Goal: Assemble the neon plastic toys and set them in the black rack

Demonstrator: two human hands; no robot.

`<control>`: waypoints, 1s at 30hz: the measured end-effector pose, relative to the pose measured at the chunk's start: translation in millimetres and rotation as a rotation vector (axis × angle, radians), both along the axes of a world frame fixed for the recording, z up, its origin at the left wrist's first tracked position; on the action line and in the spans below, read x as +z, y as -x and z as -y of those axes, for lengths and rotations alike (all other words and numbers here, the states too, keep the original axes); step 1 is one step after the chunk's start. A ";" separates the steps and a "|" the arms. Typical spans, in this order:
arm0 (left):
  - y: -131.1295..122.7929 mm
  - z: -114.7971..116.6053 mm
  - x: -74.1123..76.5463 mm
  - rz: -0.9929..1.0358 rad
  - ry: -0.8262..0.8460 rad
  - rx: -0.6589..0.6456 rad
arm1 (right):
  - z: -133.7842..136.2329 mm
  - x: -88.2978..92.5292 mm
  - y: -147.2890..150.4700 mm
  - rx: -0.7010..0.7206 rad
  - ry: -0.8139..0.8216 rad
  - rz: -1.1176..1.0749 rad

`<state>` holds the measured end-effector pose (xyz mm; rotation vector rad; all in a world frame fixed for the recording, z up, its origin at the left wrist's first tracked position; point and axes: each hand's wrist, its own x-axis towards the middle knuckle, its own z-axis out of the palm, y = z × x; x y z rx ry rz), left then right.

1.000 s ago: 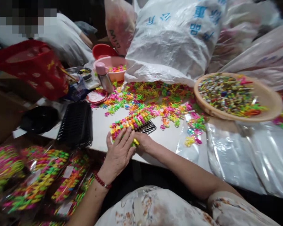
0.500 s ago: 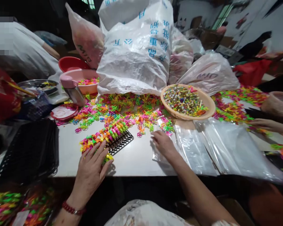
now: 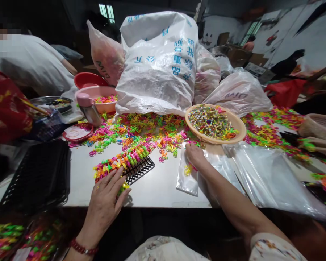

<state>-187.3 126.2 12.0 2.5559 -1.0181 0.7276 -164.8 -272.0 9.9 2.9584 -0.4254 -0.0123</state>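
My left hand (image 3: 104, 194) rests with fingers spread on the near left end of a black grid rack (image 3: 141, 169). Rows of bright plastic pieces (image 3: 122, 159) stand upright in it; its right part shows bare slots. My right hand (image 3: 197, 157) is closed, its fingers curled among small coloured pieces at the near left of the peach basket (image 3: 243, 127); what it grips is hidden. Beneath it lies a narrow clear bag (image 3: 183, 181) with a yellow piece (image 3: 188, 170) on it.
Loose coloured pieces (image 3: 149, 127) lie in front of a big white sack (image 3: 157, 76). Black racks (image 3: 38, 174) are stacked at left, near a pink-lidded flask (image 3: 89, 110). Clear bags (image 3: 271, 177) lie at right. Another person's hand (image 3: 319, 145) is at the far right; a person in white sits at left.
My right hand has moved slightly right and its fingers have closed among the pieces near the basket. My left hand stays on the rack. The view has shifted a little.
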 end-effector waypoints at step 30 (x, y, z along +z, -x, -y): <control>8.0 18.0 3.0 -0.006 0.044 0.177 | -116.0 6.1 19.4 0.277 -0.760 0.256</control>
